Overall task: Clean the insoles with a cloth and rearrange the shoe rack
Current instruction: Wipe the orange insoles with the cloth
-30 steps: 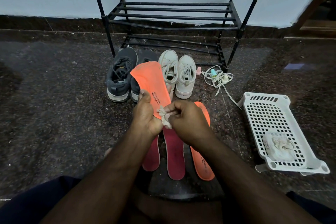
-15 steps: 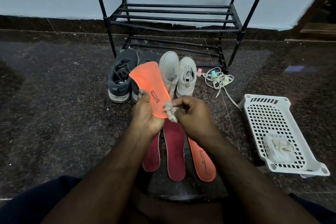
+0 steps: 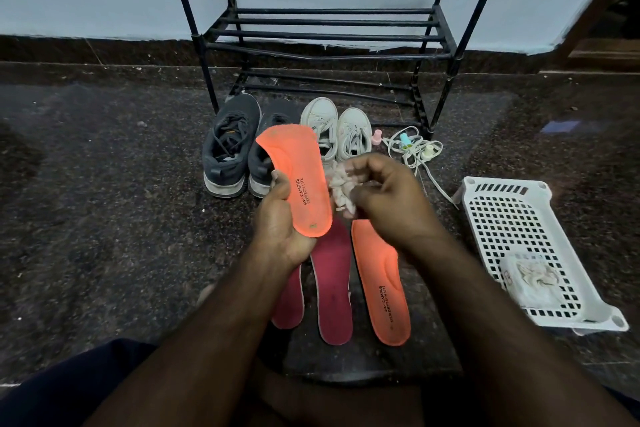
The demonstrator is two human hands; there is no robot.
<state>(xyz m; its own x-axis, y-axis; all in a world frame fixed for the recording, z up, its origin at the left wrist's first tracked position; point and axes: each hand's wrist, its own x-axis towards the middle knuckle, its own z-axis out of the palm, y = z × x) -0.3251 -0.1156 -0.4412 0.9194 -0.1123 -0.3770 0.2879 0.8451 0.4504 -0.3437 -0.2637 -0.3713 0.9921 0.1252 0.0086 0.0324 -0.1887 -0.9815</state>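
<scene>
Rack: black metal bars, shelves bare; I still have shoes to load. Left hand: grips orange foam insole, heel down. Right hand: pinches crumpled white cloth, now lifted off the insole's right edge; I judge that wipe finished. Three insoles lie below.

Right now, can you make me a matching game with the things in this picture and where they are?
Things:
1. orange insole with the writing facing up
2. crumpled cloth
3. dark red insoles
4. white shoes

Places:
A. on the floor, in front of the shoe rack
B. pinched in the right hand
C. flat on the floor, under the hands
D. held up in the left hand

Pairs: 1-D, 2-B, 3-C, 4-A
</scene>
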